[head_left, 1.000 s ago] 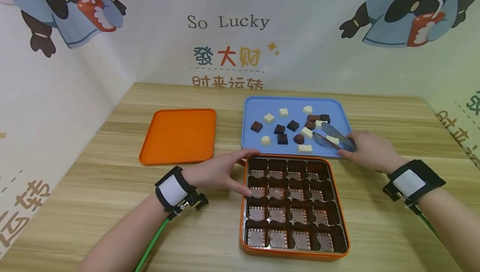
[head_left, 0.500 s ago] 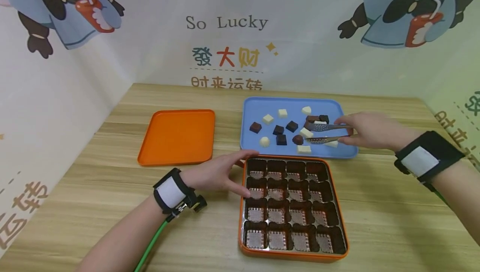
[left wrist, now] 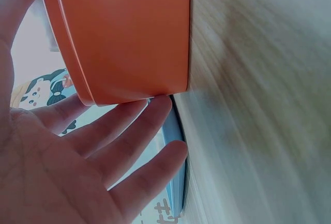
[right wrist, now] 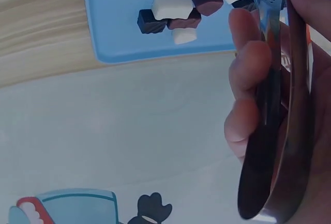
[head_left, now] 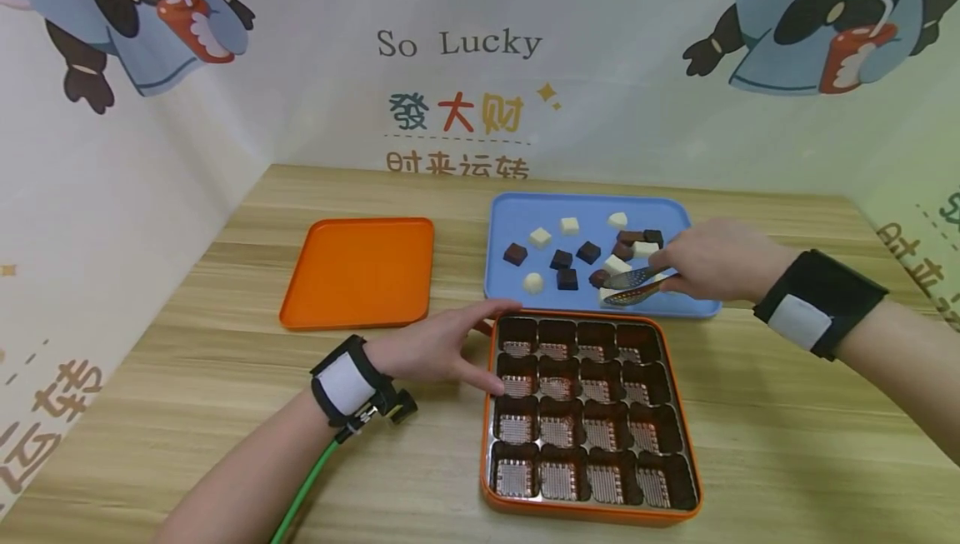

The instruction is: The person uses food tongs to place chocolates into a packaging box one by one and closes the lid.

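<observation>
Tongs (head_left: 634, 279) in curled right grip (head_left: 723, 261) over scattered chocolates (head_left: 567, 279) on blue tray (head_left: 512, 215), relaxed left grip (head_left: 431, 348) against orange box (left wrist: 124, 38).

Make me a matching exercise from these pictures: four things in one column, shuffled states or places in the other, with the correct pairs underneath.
Column 1
1. left hand
2. tongs
3. blue tray
4. box

Column 2
A. bears scattered dark and cream pieces
B. its compartments are empty
C. thumb at the box's rim
D. held in the right hand

Right pairs: 1-C, 2-D, 3-A, 4-B
</observation>
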{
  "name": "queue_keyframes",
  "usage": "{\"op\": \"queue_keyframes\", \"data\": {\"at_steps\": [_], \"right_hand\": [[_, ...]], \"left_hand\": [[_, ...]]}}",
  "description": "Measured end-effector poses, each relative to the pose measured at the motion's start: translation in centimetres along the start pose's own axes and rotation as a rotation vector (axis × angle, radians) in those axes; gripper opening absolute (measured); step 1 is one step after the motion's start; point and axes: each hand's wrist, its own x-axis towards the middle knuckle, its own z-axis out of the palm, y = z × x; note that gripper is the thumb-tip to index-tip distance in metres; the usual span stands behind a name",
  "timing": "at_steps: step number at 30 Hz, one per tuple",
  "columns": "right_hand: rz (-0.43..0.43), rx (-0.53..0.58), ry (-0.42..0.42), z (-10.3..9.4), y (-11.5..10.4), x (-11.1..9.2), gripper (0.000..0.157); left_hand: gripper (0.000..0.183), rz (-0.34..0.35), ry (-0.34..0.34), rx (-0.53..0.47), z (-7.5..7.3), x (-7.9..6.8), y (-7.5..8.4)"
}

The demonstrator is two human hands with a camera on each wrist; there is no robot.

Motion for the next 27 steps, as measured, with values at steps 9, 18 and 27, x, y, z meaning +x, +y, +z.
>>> {"op": "queue_keyframes", "data": {"at_steps": [9, 18, 27], "right_hand": [[0.009, -0.039, -0.018, -0.1, -0.2, 0.3, 0.010], [0.025, 0.018, 0.068, -3.0, -1.3, -0.2, 0.018], [-0.042, 0.054, 0.080, -5.7, -6.5, 0.3, 0.029]], "left_hand": [[0.095, -0.009, 0.004, -0.002, 0.0, 0.0, 0.0], [0.093, -0.010, 0.009, -0.005, 0.1, -0.1, 0.0], [0.092, 0.003, 0.007, -0.029, 0.1, 0.0, 0.0]]}}
